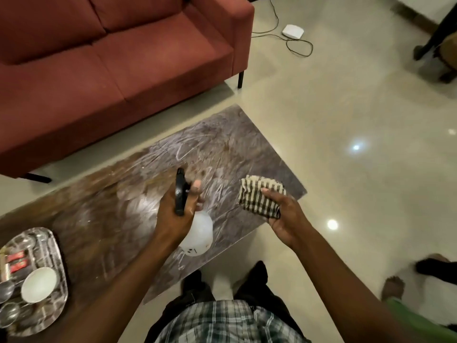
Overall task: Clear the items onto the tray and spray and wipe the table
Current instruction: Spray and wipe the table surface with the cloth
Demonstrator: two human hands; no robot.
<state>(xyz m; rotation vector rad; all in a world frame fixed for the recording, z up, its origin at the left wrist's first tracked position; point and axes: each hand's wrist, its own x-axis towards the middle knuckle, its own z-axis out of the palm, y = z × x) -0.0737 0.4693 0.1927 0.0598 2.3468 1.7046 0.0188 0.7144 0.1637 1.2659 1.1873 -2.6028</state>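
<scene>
Over the smeared table [153,169], our left hand [173,214] gripped the spray bottle [199,233]; our right hand [284,219] clutched a striped cloth [259,196].

A single wide-angle camera, worn on the person's head, looked forward and steeply down, so the person's own checked shirt [222,323] filled the bottom edge and both forearms reached up into the middle of the frame. The surface [138,194] ran diagonally across the centre at close range. A red sofa [111,58] stood beyond it, and pale floor [346,120] stretched to the right.
</scene>
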